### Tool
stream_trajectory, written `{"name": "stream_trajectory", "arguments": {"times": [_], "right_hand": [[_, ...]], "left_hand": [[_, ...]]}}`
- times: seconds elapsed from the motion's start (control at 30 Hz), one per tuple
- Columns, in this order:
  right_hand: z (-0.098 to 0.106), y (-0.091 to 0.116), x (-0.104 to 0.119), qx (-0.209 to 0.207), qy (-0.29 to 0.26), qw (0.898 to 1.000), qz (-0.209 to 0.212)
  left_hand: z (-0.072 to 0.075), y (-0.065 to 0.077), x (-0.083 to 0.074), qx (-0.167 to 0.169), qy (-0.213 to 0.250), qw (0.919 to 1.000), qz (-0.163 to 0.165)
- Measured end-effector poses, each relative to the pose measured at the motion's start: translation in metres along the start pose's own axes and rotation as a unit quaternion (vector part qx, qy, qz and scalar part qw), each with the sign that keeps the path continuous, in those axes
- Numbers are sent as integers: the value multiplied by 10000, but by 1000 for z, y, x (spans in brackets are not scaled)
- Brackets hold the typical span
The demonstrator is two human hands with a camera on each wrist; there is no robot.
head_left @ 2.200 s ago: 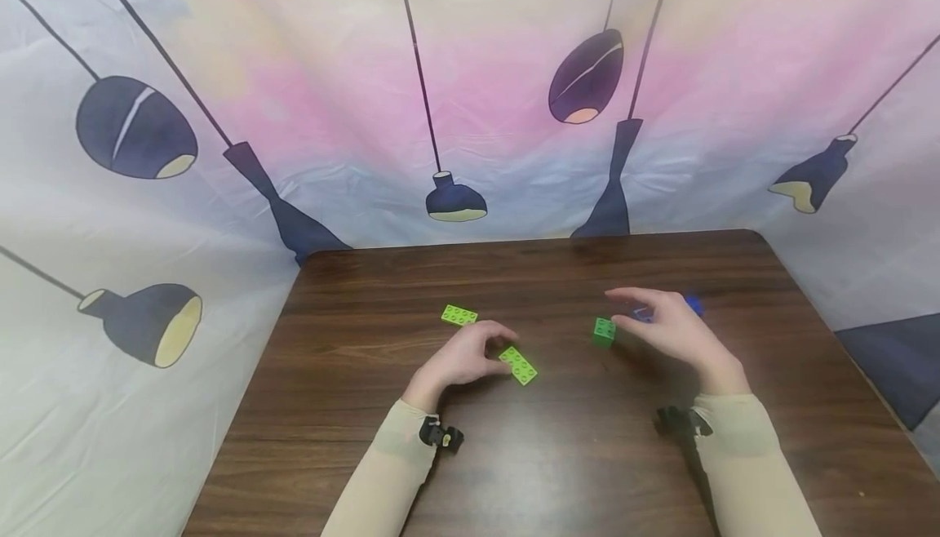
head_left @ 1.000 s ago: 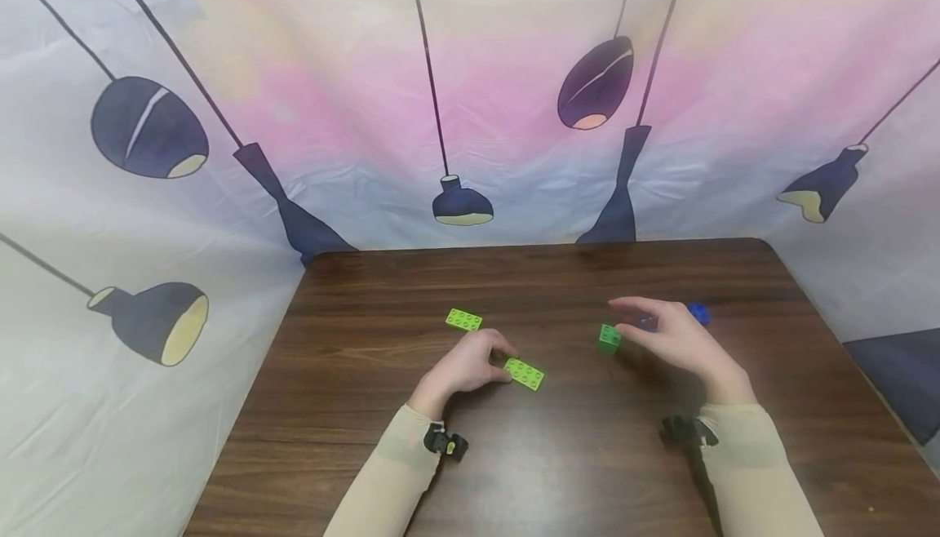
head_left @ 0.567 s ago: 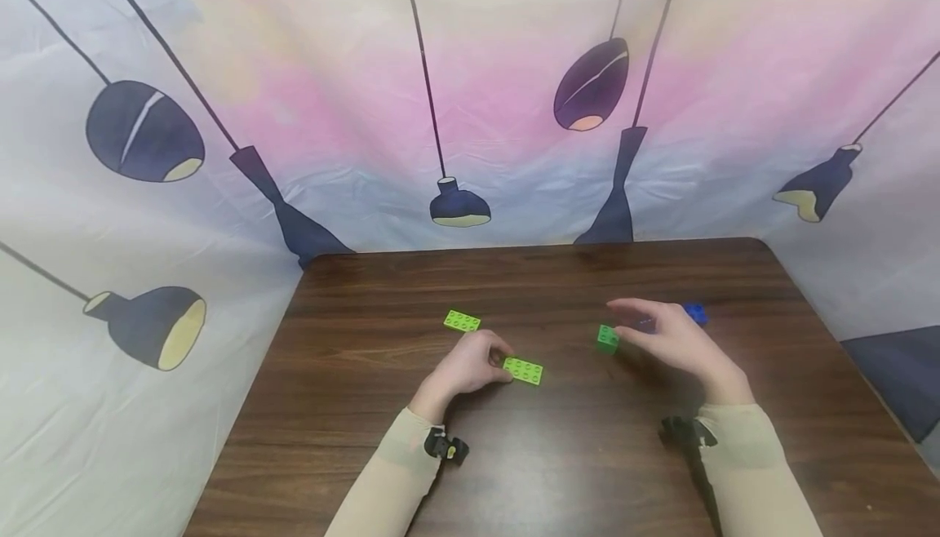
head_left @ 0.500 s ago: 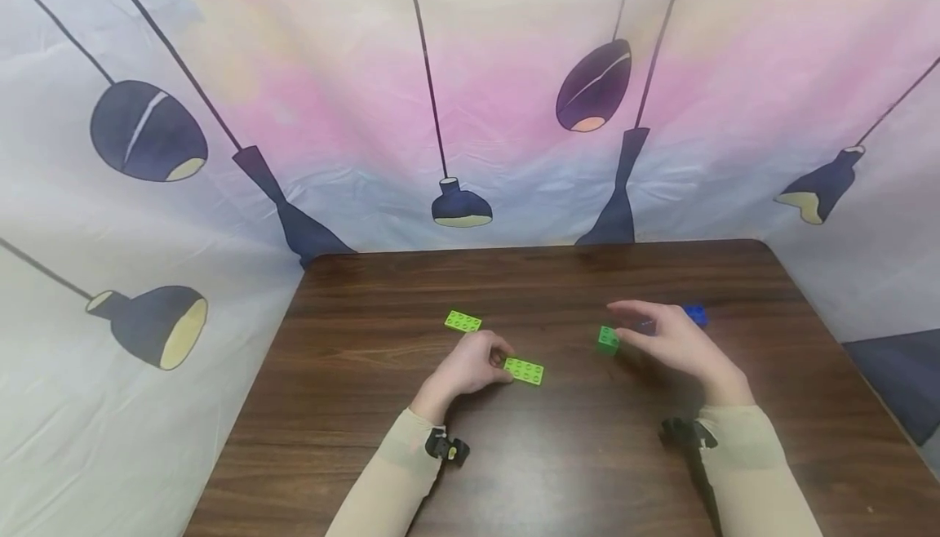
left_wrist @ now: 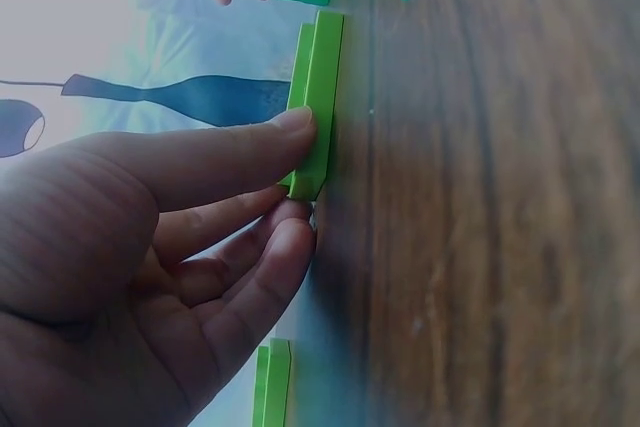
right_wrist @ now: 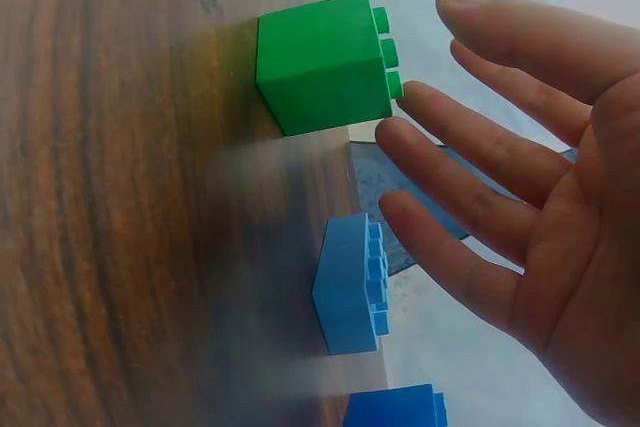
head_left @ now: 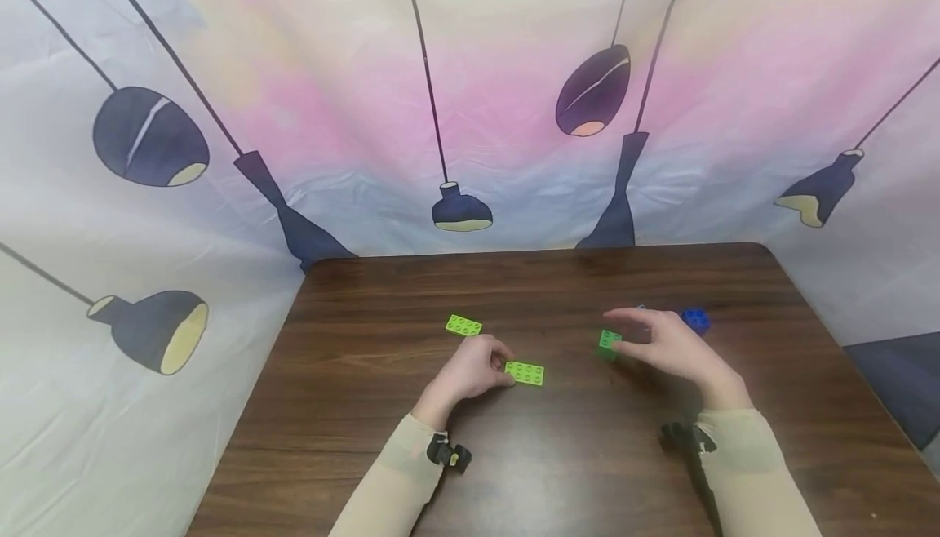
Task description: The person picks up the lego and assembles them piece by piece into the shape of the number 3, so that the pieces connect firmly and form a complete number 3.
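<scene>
Left hand (head_left: pixel 473 367): thumb and fingers pinching the near lime brick (head_left: pixel 525 374) by its left end, thumb on one long side, fingertips on the other; studs up, brick low over the worktop (head_left: pixel 367 308), contact beneath not certain. Second lime brick (head_left: pixel 463 325), same flat eight-stud sort, lies just beyond the left hand's knuckles, studs up, set at a slight slant. Right hand (head_left: pixel 671 347): fingers loosely extended, thumb well apart from them, grasping nothing. Just by its thumb, from the head view, stands the green brick (head_left: pixel 607 344), upright on the worktop, taller than the lime ones. Right wrist view shows a gap between thumb and green brick; one fingertip overlaps a stud, touch cannot be told. Light blue brick (right_wrist: pixel 350 282) sits between green and dark blue, mostly hidden by the right hand from above. Dark blue brick (head_left: pixel 695 321) rests just past the back of that hand. Behind the worktop, a pastel cloth (head_left: pixel 330 72) printed with dark hanging lamps.
</scene>
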State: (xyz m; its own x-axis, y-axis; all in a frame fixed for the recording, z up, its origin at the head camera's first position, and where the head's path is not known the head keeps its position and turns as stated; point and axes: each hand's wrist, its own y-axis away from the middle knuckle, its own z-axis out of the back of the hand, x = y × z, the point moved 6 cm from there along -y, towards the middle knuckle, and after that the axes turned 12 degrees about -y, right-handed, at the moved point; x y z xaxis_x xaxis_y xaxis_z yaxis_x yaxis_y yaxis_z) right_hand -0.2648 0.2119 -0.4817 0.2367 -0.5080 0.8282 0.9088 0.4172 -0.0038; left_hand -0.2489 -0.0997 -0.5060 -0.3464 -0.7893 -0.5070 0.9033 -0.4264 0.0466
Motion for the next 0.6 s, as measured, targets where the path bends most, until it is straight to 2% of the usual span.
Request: {"name": "stream_trajectory", "arguments": {"times": [0.6], "right_hand": [[-16,-3,-5,118,290,9993,-196]], "left_hand": [[-2,2,1,-43,97,9995,308]]}}
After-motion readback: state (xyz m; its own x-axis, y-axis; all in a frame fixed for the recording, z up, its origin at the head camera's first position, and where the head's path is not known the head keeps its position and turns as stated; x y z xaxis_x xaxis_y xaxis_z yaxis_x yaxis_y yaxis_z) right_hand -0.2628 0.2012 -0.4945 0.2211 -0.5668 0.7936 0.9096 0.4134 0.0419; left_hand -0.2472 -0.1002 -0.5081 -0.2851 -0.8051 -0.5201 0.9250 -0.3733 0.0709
